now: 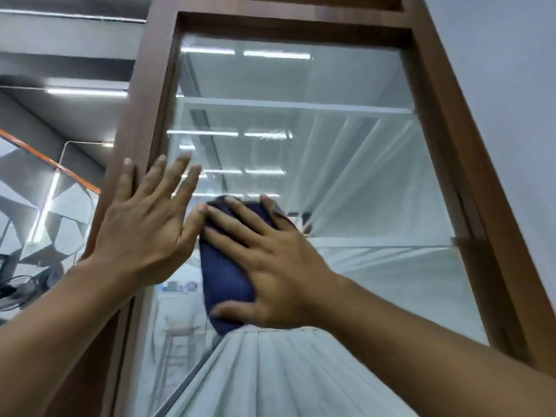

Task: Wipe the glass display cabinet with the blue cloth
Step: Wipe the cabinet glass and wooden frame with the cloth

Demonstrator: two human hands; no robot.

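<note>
Now wiping the lower-left glass.
Fingers laid flat, the right hand (pixel 270 266) presses the folded dark-blue cloth (pixel 222 272) onto the tall brown-framed glass display cabinet (pixel 346 182), toward the glass's 8 o'clock. Its grip is spread wide and clamps nothing. At the cloth's 10 o'clock the left hand (pixel 141 230), grip splayed and empty, lies against the wooden frame (pixel 141 100), likely steadying the reach.

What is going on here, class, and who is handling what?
A person is wiping the glass pane of a brown wooden-framed display cabinet. The right hand presses a folded dark blue cloth flat against the glass, fingers spread. The left hand, fingers straight, lies against the cabinet's left side, seemingly bracing.
</note>
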